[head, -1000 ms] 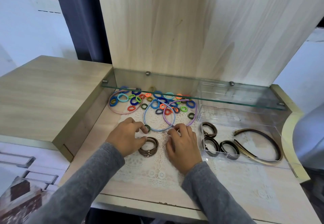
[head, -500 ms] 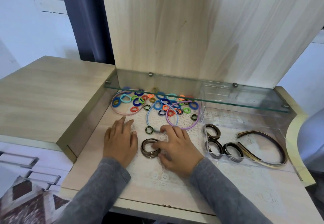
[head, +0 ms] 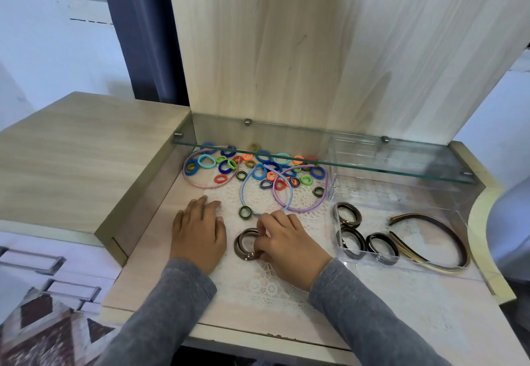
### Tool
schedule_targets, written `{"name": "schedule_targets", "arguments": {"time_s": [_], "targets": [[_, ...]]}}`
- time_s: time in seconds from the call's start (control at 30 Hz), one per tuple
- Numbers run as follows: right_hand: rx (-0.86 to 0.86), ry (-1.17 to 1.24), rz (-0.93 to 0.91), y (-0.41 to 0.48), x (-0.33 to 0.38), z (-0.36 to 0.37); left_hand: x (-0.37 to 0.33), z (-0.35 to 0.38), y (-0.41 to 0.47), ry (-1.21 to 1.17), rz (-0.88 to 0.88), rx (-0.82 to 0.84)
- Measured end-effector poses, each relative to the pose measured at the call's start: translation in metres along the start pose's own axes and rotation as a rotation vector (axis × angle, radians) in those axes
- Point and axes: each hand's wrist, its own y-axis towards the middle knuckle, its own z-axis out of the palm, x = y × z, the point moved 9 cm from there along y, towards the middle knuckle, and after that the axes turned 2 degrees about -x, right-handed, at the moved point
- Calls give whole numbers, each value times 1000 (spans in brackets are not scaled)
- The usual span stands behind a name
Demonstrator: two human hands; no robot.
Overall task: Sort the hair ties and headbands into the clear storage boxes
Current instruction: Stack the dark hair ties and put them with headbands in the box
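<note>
My right hand (head: pixel 286 244) pinches a brown hair tie bundle (head: pixel 243 244) lying on the lace mat. My left hand (head: pixel 198 234) rests flat on the mat just left of it, fingers straight. A small dark green tie (head: pixel 245 212) lies just beyond the two hands. Several colourful hair ties (head: pixel 258 166) and thin pink, blue and purple headbands (head: pixel 301 205) are scattered at the back under the glass shelf. The clear storage box (head: pixel 464 222) at the right holds three brown tie bundles (head: pixel 351 239) and brown headbands (head: pixel 436 239).
A glass shelf (head: pixel 372 166) spans the back above the ties. A second clear box (head: pixel 370 153) stands under it at the right. A raised wooden top (head: pixel 71 153) borders the left. The desk's front edge (head: pixel 258 334) is near me.
My left hand let go of the brown bundle and flattened on the mat. My right hand moved left and took hold of the bundle.
</note>
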Motion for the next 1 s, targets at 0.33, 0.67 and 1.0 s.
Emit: {"name": "schedule_targets", "arguments": {"time_s": [0.33,0.67,1.0], "targets": [[-38,191,159,-15,-20,3,-22,-30,-10,89,161,-208],[-133,742,738,-38,-68,4,-43,-8,-23,-976,-180,-7],[-393,856,918,-51,-73,1,-54,6,-38,-1403,-616,-79]]}}
